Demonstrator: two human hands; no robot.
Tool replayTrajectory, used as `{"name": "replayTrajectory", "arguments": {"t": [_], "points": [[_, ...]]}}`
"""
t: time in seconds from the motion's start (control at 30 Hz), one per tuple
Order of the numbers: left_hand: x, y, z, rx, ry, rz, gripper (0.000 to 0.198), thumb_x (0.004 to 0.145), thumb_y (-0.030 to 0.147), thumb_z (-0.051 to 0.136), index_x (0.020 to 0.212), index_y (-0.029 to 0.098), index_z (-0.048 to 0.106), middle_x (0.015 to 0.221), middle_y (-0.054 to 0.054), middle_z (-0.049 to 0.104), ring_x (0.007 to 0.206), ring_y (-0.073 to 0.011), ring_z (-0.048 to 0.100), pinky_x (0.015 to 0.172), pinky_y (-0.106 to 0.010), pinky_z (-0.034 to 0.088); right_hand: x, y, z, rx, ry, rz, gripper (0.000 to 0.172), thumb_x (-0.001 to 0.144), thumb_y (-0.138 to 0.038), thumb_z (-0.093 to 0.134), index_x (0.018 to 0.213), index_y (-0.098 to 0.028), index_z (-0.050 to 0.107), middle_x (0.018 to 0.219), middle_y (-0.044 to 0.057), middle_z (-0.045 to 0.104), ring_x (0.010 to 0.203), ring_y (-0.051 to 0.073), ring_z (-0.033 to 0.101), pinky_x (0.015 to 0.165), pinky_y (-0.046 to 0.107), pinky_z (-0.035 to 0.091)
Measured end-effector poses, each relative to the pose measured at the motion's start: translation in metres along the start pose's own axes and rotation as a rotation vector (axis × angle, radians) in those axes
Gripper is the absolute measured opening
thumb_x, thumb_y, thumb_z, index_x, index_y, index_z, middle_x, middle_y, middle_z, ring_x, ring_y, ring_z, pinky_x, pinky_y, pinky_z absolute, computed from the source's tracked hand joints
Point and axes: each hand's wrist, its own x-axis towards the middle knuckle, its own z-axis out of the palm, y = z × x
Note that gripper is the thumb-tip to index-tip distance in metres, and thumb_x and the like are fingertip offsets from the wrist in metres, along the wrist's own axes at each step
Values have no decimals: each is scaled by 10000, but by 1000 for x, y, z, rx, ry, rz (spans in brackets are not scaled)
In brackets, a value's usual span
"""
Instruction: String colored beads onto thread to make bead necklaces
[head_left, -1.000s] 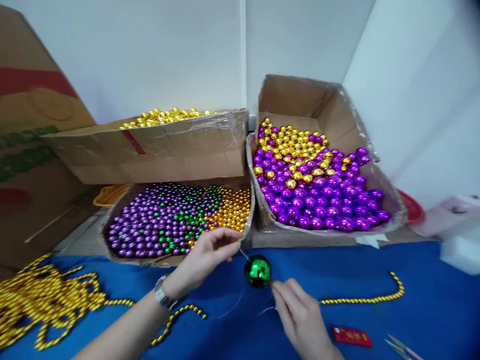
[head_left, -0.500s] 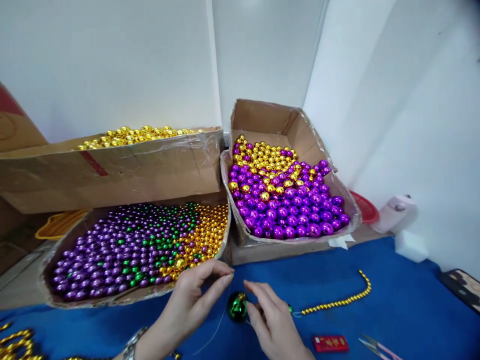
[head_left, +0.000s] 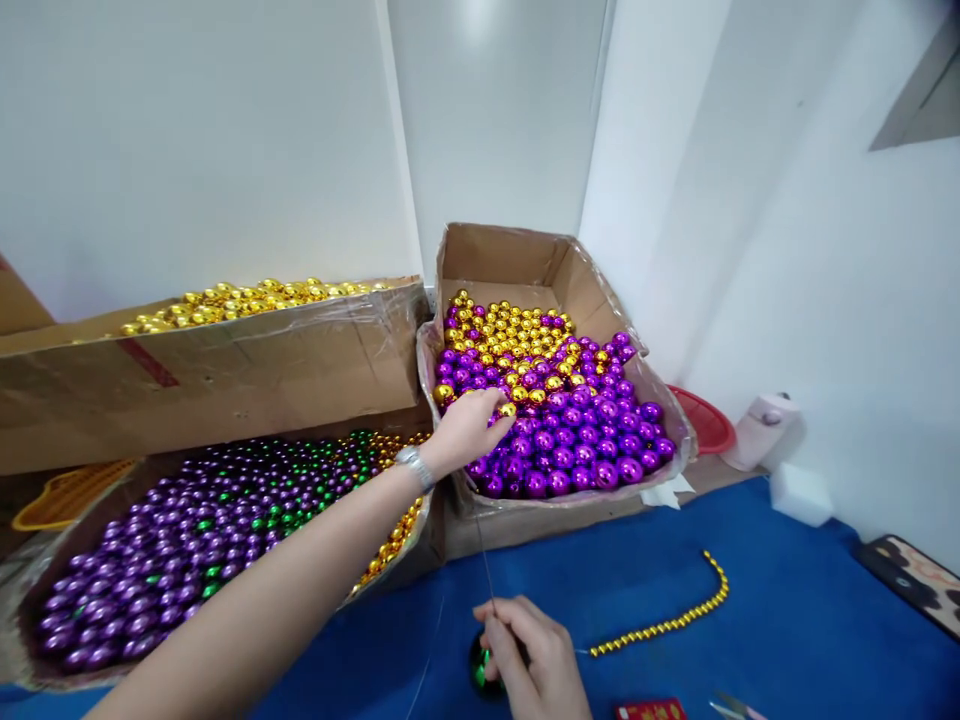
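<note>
My left hand (head_left: pixel 472 425), with a metal watch on the wrist, reaches into the right cardboard box (head_left: pixel 574 500). Its thumb and fingertips are at either side of a gold bead (head_left: pixel 508 410) among larger purple beads (head_left: pixel 581 440). Lower down, over the blue cloth, my right hand (head_left: pixel 536 650) pinches a thin, straight, needle-like wire (head_left: pixel 485 560) that points upward. A large shiny green ball (head_left: pixel 484 668) is beside and partly behind the right fingers. A gold bead string (head_left: pixel 664 630) lies to the right, joined to a pale thread near the right hand.
Small purple, green and gold beads fill a lower-left box (head_left: pixel 180 530), partly under my left forearm. Above it stands a box (head_left: pixel 300 380) of gold beads. Scissors (head_left: pixel 731 706), a red packet (head_left: pixel 649 710), a white block (head_left: pixel 801 494) and a phone-like item (head_left: pixel 915 580) lie at right.
My left hand has moved from above the cloth up and right into the purple and gold bead box. My right hand stays low by the green ball, now with the wire upright. The view has shifted.
</note>
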Motion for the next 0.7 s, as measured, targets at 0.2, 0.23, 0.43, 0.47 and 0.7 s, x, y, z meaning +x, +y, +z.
{"name": "replayTrajectory", "arguments": {"t": [0.2, 0.23, 0.43, 0.47, 0.7], "points": [[48, -13, 44, 206, -80, -54, 286, 821, 313, 505, 1027, 128, 575, 968, -151, 649, 920, -276, 611, 793, -367, 470, -1, -2, -8, -22, -28, 10, 310, 935, -359, 410, 902, -176, 658, 721, 36, 614, 527, 97, 595, 507, 161, 449], [47, -14, 43, 231, -92, -52, 301, 826, 323, 493, 1043, 128, 566, 987, -157, 644, 936, -279, 607, 791, -366, 470, -1, -1, -9, -25, -25, 9, 304, 933, -354, 413, 901, -178, 659, 718, 35, 615, 529, 98, 594, 506, 160, 449], [22, -22, 2, 337, -228, 40, 342, 792, 424, 517, 954, 134, 598, 893, -156, 652, 863, -297, 621, 728, -381, 472, -1, 4, -16, -21, -11, -10, 286, 933, -326, 414, 905, -191, 664, 716, 26, 609, 542, 98, 587, 502, 157, 449], [18, -23, -3, 340, -274, 63, 317, 761, 427, 555, 888, 143, 617, 835, -140, 657, 824, -296, 625, 709, -380, 471, -1, 3, -17, -36, -25, -12, 279, 935, -316, 415, 913, -195, 666, 712, 23, 609, 559, 102, 591, 524, 162, 456], [8, -26, 1, 199, -423, 97, 141, 602, 218, 698, 711, 150, 641, 714, -103, 644, 727, -270, 608, 670, -364, 458, -6, -1, -18, -5, -124, 40, 238, 934, -285, 450, 1050, -213, 645, 840, 31, 636, 671, 108, 625, 585, 161, 487]]}}
